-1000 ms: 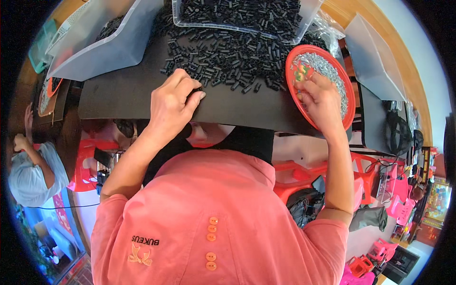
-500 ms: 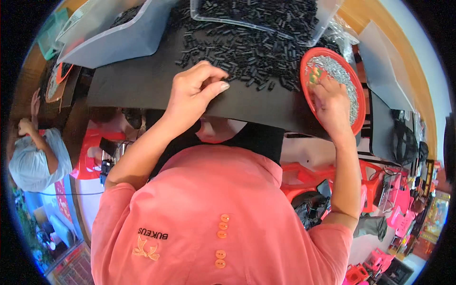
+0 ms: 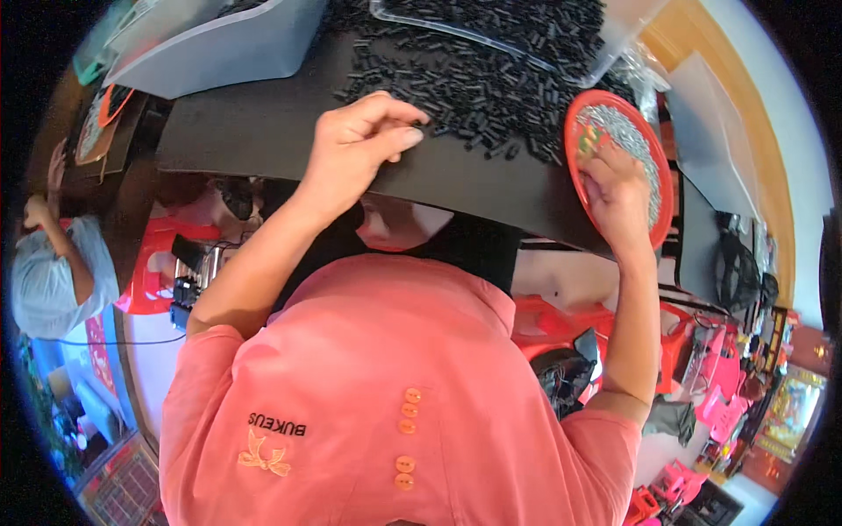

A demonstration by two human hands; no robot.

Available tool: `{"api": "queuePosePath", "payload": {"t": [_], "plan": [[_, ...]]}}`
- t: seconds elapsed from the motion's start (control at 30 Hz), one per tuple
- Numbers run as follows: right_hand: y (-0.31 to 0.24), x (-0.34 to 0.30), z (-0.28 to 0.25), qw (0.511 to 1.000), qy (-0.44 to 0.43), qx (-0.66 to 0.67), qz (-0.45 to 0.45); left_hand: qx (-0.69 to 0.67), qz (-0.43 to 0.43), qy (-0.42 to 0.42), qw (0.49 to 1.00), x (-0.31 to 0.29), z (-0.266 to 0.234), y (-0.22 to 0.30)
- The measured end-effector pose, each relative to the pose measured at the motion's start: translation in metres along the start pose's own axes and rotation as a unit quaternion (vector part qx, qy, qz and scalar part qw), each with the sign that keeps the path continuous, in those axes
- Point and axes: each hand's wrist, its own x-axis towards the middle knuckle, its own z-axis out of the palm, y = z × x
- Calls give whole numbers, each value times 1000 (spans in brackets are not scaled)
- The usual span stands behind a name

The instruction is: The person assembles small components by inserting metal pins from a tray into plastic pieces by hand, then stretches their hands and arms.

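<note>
My left hand (image 3: 361, 149) is over the front of the dark table, thumb and forefinger pinched around a small black tube-like piece (image 3: 417, 126), mostly hidden by the fingertips. Just beyond it spreads a heap of the same short black pieces (image 3: 491, 105). On the right, my right hand (image 3: 618, 193) reaches into a red oval plate (image 3: 664, 219) with its fingers bent together. Many small silvery metal pieces (image 3: 621, 128) lie in that plate around the fingers. Whatever the right fingertips grip is too small or hidden to make out.
A clear plastic bin (image 3: 215, 57) stands at the back left, and another clear container (image 3: 474, 37) lies among the black pieces at the back. A translucent panel (image 3: 715, 136) is beyond the plate. Far left, another person's arm (image 3: 66, 241) shows. Red stools (image 3: 544, 324) stand below the table.
The view has shifted slightly. My left hand remains pinched near the heap's front edge, and my right hand is still in the red plate with its fingers moved a little.
</note>
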Motion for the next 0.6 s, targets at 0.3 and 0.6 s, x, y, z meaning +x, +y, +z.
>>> {"api": "queuePosePath", "payload": {"t": [0.3, 0.6], "plan": [[9, -7, -3, 997, -5, -36, 70, -29, 8, 3, 1000, -2, 0, -3], [10, -6, -5, 998, -7, 21, 66, 8, 35, 2, 999, -5, 3, -4]]}}
